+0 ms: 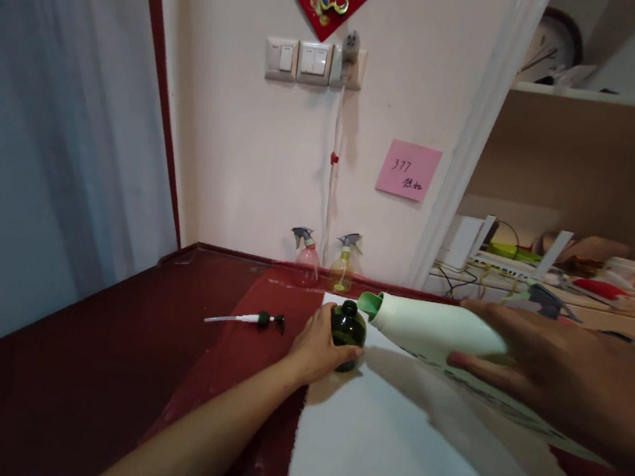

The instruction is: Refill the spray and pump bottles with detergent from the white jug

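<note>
My left hand [321, 349] is wrapped around a small round dark green bottle [347, 329], which stands upright with no top on its neck. In my right hand [536, 363] is a large pale green bottle [429, 325], tipped nearly level. Its mouth, with a green spout [369, 303], points left and sits just beside and above the small bottle's opening. Whether liquid is flowing cannot be made out. To the left, a pump head [263, 319] with a white stem and clear tube lies on the dark red table [120, 336].
A pink spray bottle [308, 260] and a yellow spray bottle [342, 269] stand against the wall. White paper [359, 449] covers part of the table under my hands. A white router [503, 262] and a mug [625, 275] are on the shelf at right. A cable [329, 192] hangs from the socket.
</note>
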